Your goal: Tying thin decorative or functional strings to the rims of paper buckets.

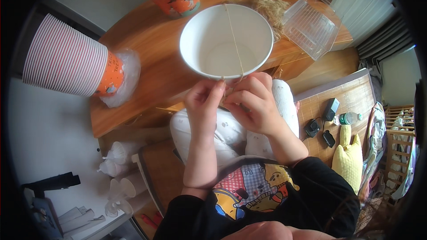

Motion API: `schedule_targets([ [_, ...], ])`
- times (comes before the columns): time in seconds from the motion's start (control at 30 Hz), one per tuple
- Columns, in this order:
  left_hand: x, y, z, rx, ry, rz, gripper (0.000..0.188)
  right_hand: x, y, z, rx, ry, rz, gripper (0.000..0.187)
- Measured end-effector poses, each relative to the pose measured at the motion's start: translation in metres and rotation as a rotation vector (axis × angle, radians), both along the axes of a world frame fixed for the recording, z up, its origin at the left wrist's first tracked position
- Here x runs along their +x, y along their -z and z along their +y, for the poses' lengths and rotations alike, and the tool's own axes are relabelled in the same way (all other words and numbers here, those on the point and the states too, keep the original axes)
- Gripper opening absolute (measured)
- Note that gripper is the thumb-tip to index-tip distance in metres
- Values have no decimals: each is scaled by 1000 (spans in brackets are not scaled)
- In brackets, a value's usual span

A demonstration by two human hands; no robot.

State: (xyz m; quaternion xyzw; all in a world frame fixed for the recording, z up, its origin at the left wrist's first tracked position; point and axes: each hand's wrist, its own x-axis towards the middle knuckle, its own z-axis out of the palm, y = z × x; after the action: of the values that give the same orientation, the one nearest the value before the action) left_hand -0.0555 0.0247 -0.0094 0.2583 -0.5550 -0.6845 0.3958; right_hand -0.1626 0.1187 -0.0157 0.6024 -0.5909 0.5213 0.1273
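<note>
A large white paper bucket [195,40] stands at the table's near edge with its mouth toward me. A thin length of twine [234,35] crosses its opening from the far rim to the near rim. My left hand [203,100] is closed at the near rim, thumb and fingertips pinching the twine's end area by the rim. Beside it my right hand [255,100] is closed too, its fingers curled round the twine just below the rim. The strand between the fingertips is partly hidden.
Nested orange buckets [175,2] stand at the back, a taller tilted stack [66,55] with a plastic bag [130,75] at left. A twine bundle [270,11] and clear plastic box [313,24] lie at the right of the wooden table [151,44]. A bottle [348,118] lies lower right.
</note>
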Motion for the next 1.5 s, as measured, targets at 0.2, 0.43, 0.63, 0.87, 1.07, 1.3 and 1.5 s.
schedule_targets([
  [0.2, 10, -7, 1, -94, -49, -78, 18, -3, -1, 4, -13, 7, 4, 21],
  [0.43, 31, -22, -44, -1162, -274, -6, 29, -13, 2, 11, 55, 23, 2, 20],
  [0.63, 17, -45, -54, -1344, -24, -285, 32, -18, -1, 15, 106, 60, 35, 17],
  [0.87, 10, -41, -52, -1334, 10, -244, 21, -38, 11, 26, 40, 254, -24, 20],
  [1.07, 29, -72, -23, -1558, 54, -289, 25, -65, 25, 32, -142, 349, -140, 28],
  [1.3, 55, -133, -29, -1575, 180, -413, 19, -58, 33, -16, -265, 135, -385, 28],
  [1.5, 21, -184, -58, -1705, 312, -633, 21, -37, 58, -29, -250, 30, -368, 26],
])
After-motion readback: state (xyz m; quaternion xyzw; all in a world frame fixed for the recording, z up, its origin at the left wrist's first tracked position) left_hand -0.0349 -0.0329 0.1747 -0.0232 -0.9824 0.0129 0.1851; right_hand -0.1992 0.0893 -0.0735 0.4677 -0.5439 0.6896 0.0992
